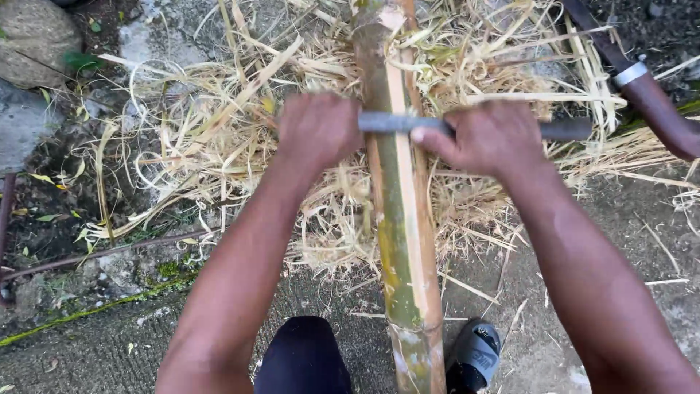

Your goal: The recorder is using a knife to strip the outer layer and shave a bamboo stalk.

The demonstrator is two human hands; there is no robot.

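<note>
Both hands (408, 135) grip a blade (397, 122) across the bamboo pole (401, 241).

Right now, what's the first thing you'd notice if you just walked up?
A thick green bamboo pole runs up the middle, one side shaved pale. The left hand and right hand grip a grey blade lying across it. Dry yellow shavings are heaped on the ground all around.

An outdoor yard used as a rough woodworking spot: bare concrete ground (109, 350) with moss at lower left, soil and a stone (33, 36) at upper left, and heaps of pale bamboo shavings (219, 131) strewn across the frame's upper half.
</note>
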